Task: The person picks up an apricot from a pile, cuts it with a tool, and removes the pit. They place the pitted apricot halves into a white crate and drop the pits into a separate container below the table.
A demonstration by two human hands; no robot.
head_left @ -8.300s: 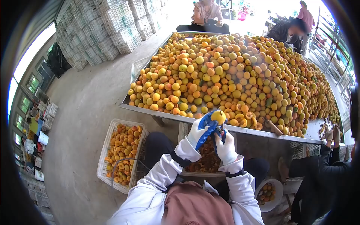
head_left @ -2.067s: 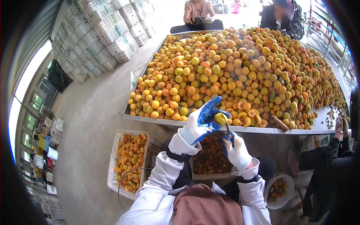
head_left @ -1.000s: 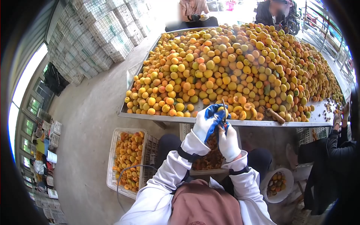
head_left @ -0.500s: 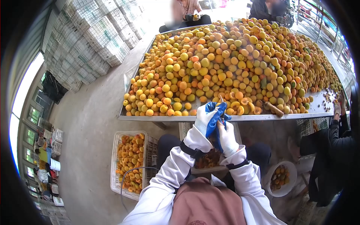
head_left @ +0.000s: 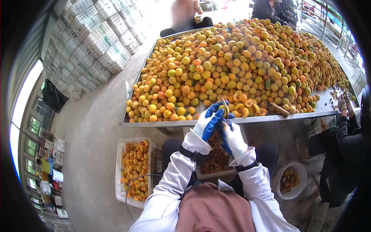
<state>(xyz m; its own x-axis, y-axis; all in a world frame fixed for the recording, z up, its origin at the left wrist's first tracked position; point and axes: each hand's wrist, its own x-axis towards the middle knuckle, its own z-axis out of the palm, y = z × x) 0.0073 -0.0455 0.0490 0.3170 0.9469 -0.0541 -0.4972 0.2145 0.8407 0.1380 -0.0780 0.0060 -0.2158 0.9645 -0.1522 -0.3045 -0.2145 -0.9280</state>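
My left hand (head_left: 206,123), in a white glove with blue-coated fingers, is closed around an apricot, of which only a small yellow part (head_left: 222,107) shows. My right hand (head_left: 233,138), gloved the same way, grips a small knife; its thin curved blade (head_left: 225,103) points up beside the fruit. Both hands are close together at the front edge of the metal table (head_left: 174,123). Beyond them a large heap of whole apricots (head_left: 216,63) covers the table. Several cut apricot halves (head_left: 243,110) lie just past my hands. My fingers hide most of the knife handle.
A brown wooden stick (head_left: 279,109) lies at the table edge. Below are a crate of apricot halves (head_left: 135,166), another crate (head_left: 214,162) between my knees and a white bucket (head_left: 290,179) holding fruit. A co-worker's hands (head_left: 345,104) are at the right; others sit across the table.
My hands have shifted slightly left and down. The knife blade now shows more clearly, upright beside the apricot. The view has tilted a little.
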